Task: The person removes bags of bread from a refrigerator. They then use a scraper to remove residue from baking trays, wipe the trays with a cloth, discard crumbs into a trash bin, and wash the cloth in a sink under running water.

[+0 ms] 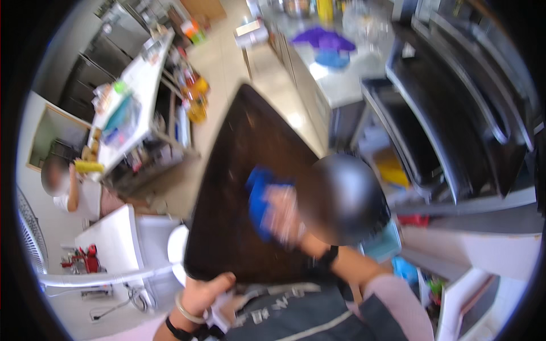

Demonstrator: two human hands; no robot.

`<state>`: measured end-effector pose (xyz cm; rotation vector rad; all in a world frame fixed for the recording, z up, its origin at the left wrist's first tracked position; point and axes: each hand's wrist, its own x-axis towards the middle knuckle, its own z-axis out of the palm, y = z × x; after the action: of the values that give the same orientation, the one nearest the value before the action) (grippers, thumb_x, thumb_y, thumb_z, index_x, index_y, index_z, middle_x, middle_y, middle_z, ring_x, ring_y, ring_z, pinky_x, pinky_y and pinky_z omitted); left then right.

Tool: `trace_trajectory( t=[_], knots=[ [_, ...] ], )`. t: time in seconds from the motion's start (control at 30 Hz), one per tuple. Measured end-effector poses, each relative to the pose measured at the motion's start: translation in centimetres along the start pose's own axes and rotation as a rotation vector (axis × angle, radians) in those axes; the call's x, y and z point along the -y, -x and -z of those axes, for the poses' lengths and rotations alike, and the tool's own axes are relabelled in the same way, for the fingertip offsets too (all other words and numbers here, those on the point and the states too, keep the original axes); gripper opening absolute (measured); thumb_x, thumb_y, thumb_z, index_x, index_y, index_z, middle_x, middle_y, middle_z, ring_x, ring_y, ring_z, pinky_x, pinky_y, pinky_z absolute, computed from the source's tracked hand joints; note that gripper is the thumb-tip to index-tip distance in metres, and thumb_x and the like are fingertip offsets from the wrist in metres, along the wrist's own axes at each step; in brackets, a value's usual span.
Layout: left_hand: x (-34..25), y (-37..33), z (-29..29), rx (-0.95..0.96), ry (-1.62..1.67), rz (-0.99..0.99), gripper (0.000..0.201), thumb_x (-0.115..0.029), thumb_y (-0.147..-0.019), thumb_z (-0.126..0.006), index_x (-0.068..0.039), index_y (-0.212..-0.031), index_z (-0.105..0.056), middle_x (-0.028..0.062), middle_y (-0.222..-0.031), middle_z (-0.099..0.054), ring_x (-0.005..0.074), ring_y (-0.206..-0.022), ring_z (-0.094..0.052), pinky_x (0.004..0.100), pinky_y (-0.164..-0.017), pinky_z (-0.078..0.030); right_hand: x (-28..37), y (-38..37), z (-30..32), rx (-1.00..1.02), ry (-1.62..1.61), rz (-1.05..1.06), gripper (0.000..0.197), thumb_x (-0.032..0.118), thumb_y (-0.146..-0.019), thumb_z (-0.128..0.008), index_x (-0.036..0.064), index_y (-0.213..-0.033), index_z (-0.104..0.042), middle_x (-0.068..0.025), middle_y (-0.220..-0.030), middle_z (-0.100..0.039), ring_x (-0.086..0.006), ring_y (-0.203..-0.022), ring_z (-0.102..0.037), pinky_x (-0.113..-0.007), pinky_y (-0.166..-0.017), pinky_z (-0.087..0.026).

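Observation:
A large dark brown baking tray (239, 153) is held tilted in front of me. My left hand (207, 295) is closed on its lower left corner, the thumb over the rim and the other fingers mostly hidden. Inside the tray, my right hand (282, 216) presses a bunched blue cloth (260, 199) against the flat surface. That hand is smeared by motion, though its fingers look wrapped round the cloth. A blurred round shape (347, 193) covers the tray's right side.
Several dark trays (460, 113) stand on edge at the right. Behind lies a steel counter (352, 85) with a purple cloth (324, 38). At the left, a person (85, 196) holds something yellow beside a long white table (136, 85). Yellow bottles (196, 105) stand on the floor.

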<state>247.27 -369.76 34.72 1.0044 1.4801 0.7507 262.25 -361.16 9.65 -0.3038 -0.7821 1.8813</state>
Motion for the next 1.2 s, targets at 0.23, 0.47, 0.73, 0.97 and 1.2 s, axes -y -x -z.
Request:
trace_trajectory(
  t=[0.23, 0.47, 0.73, 0.97, 1.2],
  knots=[
    [1.9, 2.1, -1.0, -0.189, 0.044, -0.091, 0.048, -0.001, -0.062, -0.057, 0.003, -0.109, -0.05, 0.0081, -0.104, -0.054, 0.019, -0.091, -0.052, 0.0282, -0.082, -0.04, -2.2, 1.2, 7.6, -0.695, 0.899, 0.058, 0.044, 0.039, -0.075, -0.063, -0.0009, -0.093, -0.058, -0.0193, -0.095, -0.058, -0.0303, -0.088, -0.056, -0.037, -0.079, -0.042],
    [1.1, 2.2, -0.5, -0.126, -0.052, -0.073, 0.055, -0.005, -0.059, -0.056, 0.002, -0.113, -0.047, 0.01, -0.11, -0.053, 0.0238, -0.097, -0.05, 0.0311, -0.088, -0.038, 7.6, -8.4, -9.5, 0.079, 1.051, 1.134, 0.029, 0.021, -0.07, -0.067, 0.0074, -0.093, -0.058, -0.0128, -0.105, -0.057, -0.0291, -0.097, -0.052, -0.042, -0.084, -0.039],
    [0.7, 2.7, -0.5, -0.049, -0.09, -0.15, 0.051, -0.001, -0.064, -0.06, 0.003, -0.113, -0.047, 0.0093, -0.108, -0.053, 0.0195, -0.096, -0.05, 0.03, -0.086, -0.039, 5.4, -13.1, 1.1, -0.678, 1.285, 0.802, 0.031, 0.028, -0.074, -0.064, 0.0027, -0.092, -0.06, -0.0157, -0.095, -0.06, -0.0325, -0.089, -0.056, -0.039, -0.082, -0.043],
    [-1.1, 2.8, 0.3, 0.025, -0.128, -0.008, 0.037, 0.0, -0.071, -0.063, 0.003, -0.106, -0.053, 0.0066, -0.099, -0.058, 0.0154, -0.09, -0.053, 0.027, -0.08, -0.042, 9.3, -16.1, 0.7, -0.54, 1.125, 0.724, 0.034, 0.029, -0.081, -0.056, 0.0013, -0.102, -0.056, -0.0175, -0.092, -0.059, -0.0311, -0.085, -0.057, -0.037, -0.075, -0.045],
    [-1.3, 1.8, 1.8, 0.006, -0.092, -0.274, 0.057, -0.002, -0.068, -0.066, 0.003, -0.119, -0.041, 0.0087, -0.103, -0.055, 0.0128, -0.094, -0.05, 0.0266, -0.082, -0.041, -3.3, -2.4, 17.8, -0.692, 1.29, 0.499, 0.034, 0.021, -0.08, -0.057, 0.0006, -0.107, -0.053, -0.0177, -0.103, -0.058, -0.0288, -0.081, -0.059, -0.04, -0.076, -0.046]
  ],
)
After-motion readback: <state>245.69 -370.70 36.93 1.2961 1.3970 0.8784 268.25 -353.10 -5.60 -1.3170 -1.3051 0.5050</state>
